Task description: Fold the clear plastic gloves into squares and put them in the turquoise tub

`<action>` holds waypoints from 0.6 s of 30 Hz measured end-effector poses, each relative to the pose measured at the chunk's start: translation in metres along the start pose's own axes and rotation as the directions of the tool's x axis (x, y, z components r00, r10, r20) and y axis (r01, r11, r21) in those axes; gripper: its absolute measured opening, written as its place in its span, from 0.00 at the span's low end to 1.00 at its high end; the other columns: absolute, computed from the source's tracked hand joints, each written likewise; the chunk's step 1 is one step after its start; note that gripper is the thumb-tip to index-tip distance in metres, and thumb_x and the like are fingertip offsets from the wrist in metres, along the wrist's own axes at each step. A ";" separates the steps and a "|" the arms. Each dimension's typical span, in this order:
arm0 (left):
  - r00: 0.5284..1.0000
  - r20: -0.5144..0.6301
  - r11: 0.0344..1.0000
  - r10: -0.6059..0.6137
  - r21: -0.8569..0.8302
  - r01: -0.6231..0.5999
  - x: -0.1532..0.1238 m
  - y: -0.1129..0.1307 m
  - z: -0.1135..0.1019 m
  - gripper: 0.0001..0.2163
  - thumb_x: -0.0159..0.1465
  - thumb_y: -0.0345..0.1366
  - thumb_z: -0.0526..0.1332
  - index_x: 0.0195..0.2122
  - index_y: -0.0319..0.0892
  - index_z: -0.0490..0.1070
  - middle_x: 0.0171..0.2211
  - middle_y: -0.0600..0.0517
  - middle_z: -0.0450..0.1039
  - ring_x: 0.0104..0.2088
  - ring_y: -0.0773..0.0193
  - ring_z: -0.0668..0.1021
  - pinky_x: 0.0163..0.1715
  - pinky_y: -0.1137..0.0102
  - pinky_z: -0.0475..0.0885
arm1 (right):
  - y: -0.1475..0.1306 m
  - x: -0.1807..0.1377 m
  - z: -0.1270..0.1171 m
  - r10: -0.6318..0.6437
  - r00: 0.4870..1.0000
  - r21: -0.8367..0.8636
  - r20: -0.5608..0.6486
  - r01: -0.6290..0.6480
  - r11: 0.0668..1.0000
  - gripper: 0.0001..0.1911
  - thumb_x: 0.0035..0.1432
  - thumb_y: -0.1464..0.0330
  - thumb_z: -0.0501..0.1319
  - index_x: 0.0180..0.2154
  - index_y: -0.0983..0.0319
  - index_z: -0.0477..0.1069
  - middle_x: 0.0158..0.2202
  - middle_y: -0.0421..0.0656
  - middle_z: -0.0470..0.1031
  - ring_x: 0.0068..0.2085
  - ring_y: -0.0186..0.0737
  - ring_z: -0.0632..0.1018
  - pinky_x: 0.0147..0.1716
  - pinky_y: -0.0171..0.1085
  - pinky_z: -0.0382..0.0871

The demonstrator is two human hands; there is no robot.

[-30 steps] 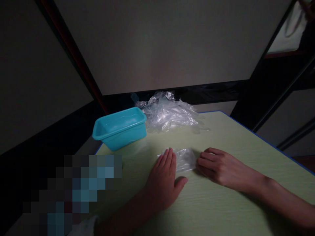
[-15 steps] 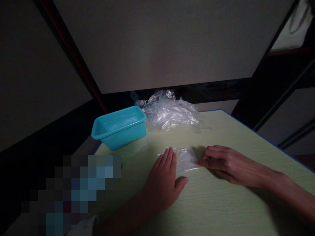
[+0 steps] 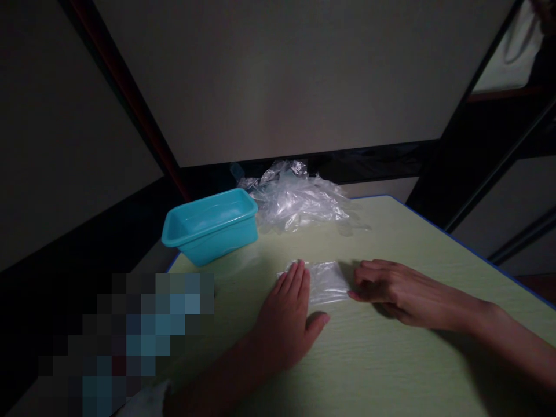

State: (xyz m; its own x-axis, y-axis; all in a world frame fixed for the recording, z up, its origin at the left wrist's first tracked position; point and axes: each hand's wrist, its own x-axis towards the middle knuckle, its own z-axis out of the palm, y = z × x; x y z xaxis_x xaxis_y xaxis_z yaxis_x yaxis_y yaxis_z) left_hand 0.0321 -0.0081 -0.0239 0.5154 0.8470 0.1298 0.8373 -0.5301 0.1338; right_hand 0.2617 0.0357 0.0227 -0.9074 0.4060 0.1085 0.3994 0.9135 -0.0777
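A small clear plastic bag lies flat on the pale green table. My left hand rests palm down across the bag's left part, its fingers straight and its thumb spread out to the right. At the bag's lower right corner is my right hand, with curled fingers and the tips pinching the edge. Creases run through the film towards that corner. The palm of my left hand hides some of the bag, and the underside of my right fingers cannot be seen.
Beyond the hands, a loose heap of crumpled clear plastic bags sits at the table's far edge. A turquoise plastic bin stands at the far left, by the table edge. Behind them rises a grey panel with dark framing.
My right fingertips have shifted slightly down along the bag's right edge, and the fingers are more curled. My left hand stays on the bag almost unmoved.
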 end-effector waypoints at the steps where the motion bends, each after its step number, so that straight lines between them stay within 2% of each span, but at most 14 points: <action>1: 1.000 -0.005 1.000 0.002 -0.005 -0.002 0.000 0.000 0.000 0.30 0.63 0.45 0.52 0.60 0.26 0.49 0.62 0.32 0.45 0.62 0.49 0.50 0.58 0.54 0.56 | 0.000 0.000 0.001 0.001 1.000 0.018 -0.005 -0.001 1.000 0.15 0.58 0.79 0.48 0.34 0.64 0.72 0.30 0.44 0.68 0.33 0.40 0.67 0.31 0.40 0.60; 8: 0.991 -0.132 0.997 -0.015 -0.079 0.004 -0.002 0.000 0.001 0.31 0.60 0.38 0.55 0.61 0.30 0.44 0.63 0.34 0.41 0.63 0.50 0.44 0.58 0.50 0.53 | 0.001 0.000 0.006 0.010 0.997 0.131 -0.076 0.000 0.991 0.15 0.54 0.79 0.48 0.31 0.63 0.72 0.28 0.44 0.66 0.31 0.39 0.67 0.28 0.39 0.61; 15: 0.974 -0.227 0.999 0.009 -0.034 -0.017 -0.007 0.001 -0.004 0.28 0.54 0.27 0.52 0.58 0.33 0.51 0.59 0.38 0.57 0.61 0.51 0.57 0.58 0.47 0.52 | -0.009 0.001 0.006 -0.013 0.997 0.070 -0.077 0.019 0.997 0.12 0.51 0.76 0.49 0.27 0.63 0.69 0.26 0.44 0.66 0.29 0.41 0.67 0.28 0.41 0.63; 18: 0.969 -0.247 1.000 0.004 0.005 -0.003 -0.008 -0.004 -0.006 0.29 0.51 0.25 0.50 0.57 0.33 0.53 0.57 0.39 0.60 0.59 0.52 0.61 0.58 0.46 0.52 | -0.015 0.003 0.003 -0.026 0.998 0.061 -0.059 0.029 0.998 0.11 0.51 0.75 0.48 0.25 0.62 0.68 0.25 0.45 0.66 0.28 0.41 0.67 0.28 0.41 0.62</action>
State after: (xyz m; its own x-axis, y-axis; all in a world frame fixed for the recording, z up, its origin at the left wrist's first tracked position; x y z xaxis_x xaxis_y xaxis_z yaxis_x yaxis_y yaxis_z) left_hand 0.0232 -0.0128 -0.0196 0.4581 0.8088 0.3688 0.8367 -0.5324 0.1283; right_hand 0.2531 0.0233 0.0207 -0.9082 0.3831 0.1685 0.3639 0.9217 -0.1343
